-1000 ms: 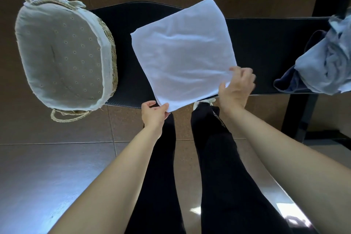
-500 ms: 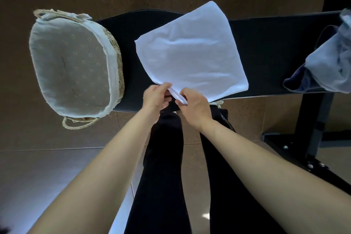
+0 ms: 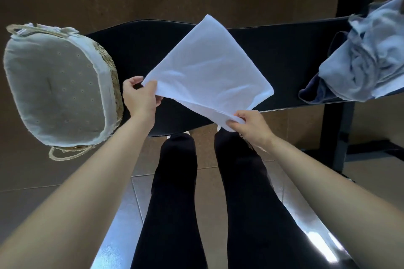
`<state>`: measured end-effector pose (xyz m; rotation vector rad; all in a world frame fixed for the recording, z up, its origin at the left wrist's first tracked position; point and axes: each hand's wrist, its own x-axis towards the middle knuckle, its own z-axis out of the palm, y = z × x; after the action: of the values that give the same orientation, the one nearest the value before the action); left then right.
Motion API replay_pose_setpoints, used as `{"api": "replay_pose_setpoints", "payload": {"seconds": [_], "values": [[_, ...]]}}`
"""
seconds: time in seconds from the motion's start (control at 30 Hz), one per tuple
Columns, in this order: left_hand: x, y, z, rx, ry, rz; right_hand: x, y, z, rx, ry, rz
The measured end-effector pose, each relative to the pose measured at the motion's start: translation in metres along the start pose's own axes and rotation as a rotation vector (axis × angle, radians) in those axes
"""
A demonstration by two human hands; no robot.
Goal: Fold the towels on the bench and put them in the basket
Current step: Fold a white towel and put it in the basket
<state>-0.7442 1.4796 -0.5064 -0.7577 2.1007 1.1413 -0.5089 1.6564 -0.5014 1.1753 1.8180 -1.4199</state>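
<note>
So I've got the white towel (image 3: 209, 67) lying mostly flat on the black tabletop (image 3: 284, 54), turned like a diamond. My left hand (image 3: 140, 98) pinches its left corner, thumb on top and fingers curled under. My right hand (image 3: 251, 125) pinches the near corner, which hangs just off the front edge.

The basket (image 3: 114, 85) sits at the left end right beside my left hand, with nothing in it that I can see. The pile of blue-grey towels (image 3: 367, 57) is crumpled at the far right, well apart.

My worry is that both grips are just fingertip pinches on thin cloth. If one slips mid-fold, the corners won't line up and I'd get a lopsided fold. And if I pull toward me too hard, the whole thing could slide off onto the floor (image 3: 32, 170).
</note>
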Motion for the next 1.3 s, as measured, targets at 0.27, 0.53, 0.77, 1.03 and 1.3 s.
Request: {"api": "replay_pose_setpoints", "payload": {"seconds": [0.27, 0.53, 0.77, 1.03, 1.3], "values": [[-0.044, 0.055, 0.040, 0.174, -0.278, 0.219, 0.004, 0.031, -0.065, 0.120, 0.160, 0.040], [-0.027, 0.097, 0.112, 0.158, -0.306, 0.151, 0.027, 0.029, -0.089, 0.169, 0.432, 0.076], [-0.010, 0.096, 0.130, 0.240, -0.463, 0.171, 0.053, 0.025, -0.095, 0.080, 0.564, 0.063], [0.013, 0.048, 0.110, 0.920, -0.165, 0.485, 0.068, 0.028, -0.083, 0.104, 0.441, 0.262], [0.011, 0.026, 0.083, 0.764, -0.305, 0.346, 0.073, 0.014, -0.074, 0.472, 0.449, 0.361]]}}
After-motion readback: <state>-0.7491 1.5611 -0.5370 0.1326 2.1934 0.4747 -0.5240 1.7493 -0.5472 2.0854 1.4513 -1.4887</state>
